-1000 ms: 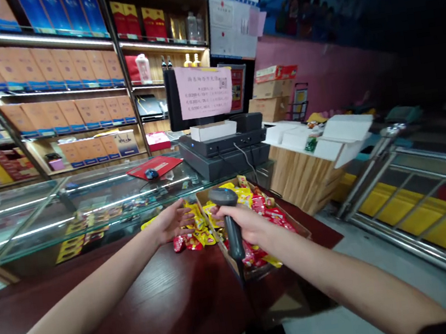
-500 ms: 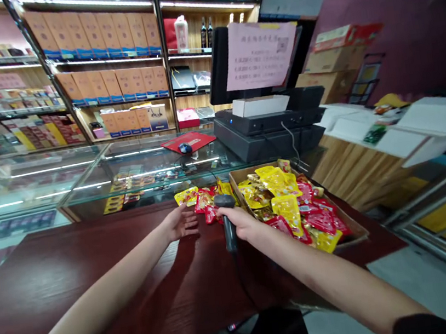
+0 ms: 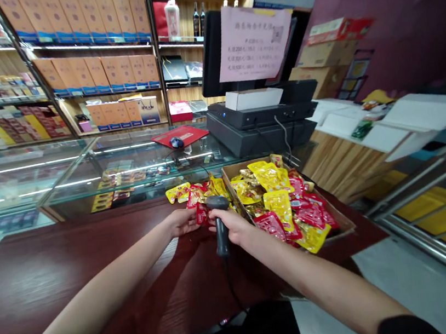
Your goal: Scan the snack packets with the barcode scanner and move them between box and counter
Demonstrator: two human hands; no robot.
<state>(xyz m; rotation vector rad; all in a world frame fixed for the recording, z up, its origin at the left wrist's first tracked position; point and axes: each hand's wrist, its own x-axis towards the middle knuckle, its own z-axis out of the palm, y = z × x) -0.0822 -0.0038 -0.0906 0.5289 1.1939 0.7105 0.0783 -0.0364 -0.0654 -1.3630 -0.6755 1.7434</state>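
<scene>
Right hand (image 3: 233, 226) is gripping a dark handheld scanner (image 3: 222, 239) by the handle, fingers wrapped around it, head up and cable (image 3: 231, 287) trailing down toward the person. Left hand (image 3: 181, 222) is pinching a small red packet (image 3: 201, 213) by its near side, so neither hand is idling.

As for the step, I'm reading it as lining one packet up with the scanner: the packet is sitting right beside the scanner's head, just left of it. If that's right, the next move is calling for a steady left hand and a small tweak of angle so the printed side is facing the scanner. I'm not making out any code, or where the window is aiming, so take that as a guess.

Back to the grip: the left fingers are closing down to roughly the packet's thickness, and it's looking like a light fingertip hold. Can't tell if the right fingertips are touching the packet too. Other loose packets (image 3: 178, 192) are lying just beyond on the dark red counter (image 3: 72, 249), and a cardboard box (image 3: 344, 224) full of yellow and red ones is sitting to the right.
</scene>
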